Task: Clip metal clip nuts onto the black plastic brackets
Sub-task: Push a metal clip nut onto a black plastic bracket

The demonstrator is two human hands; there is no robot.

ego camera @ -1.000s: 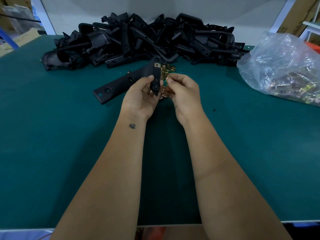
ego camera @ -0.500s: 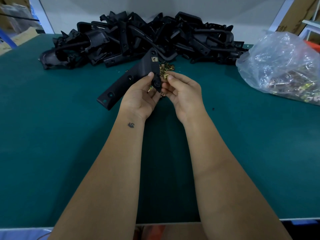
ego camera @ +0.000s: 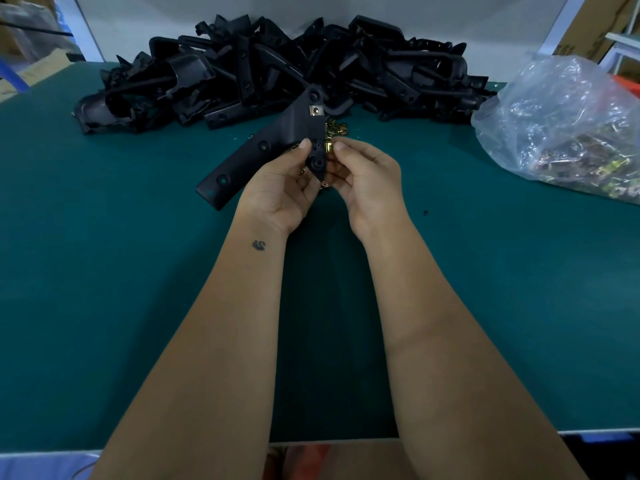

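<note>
My left hand [ego camera: 284, 188] grips a black plastic bracket [ego camera: 263, 150], an angled piece whose long arm slants down to the left, held up over the green mat. One metal clip nut [ego camera: 315, 110] sits clipped near the bracket's top end. My right hand [ego camera: 363, 174] pinches a gold clip nut [ego camera: 328, 147] against the bracket's right edge, just beside my left thumb. A small heap of loose clip nuts [ego camera: 336, 128] lies on the mat behind the bracket, partly hidden by it.
A large pile of black brackets [ego camera: 294, 64] fills the back of the green table [ego camera: 104, 271]. A clear plastic bag of clip nuts [ego camera: 568, 133] lies at the right. A tiny dark speck [ego camera: 425, 213] lies right of my hands. Cardboard boxes stand beyond both back corners.
The bracket has tilted, its long arm end swinging downward and its top end rising. My right hand has brought the clip nut in against the bracket's right edge.
</note>
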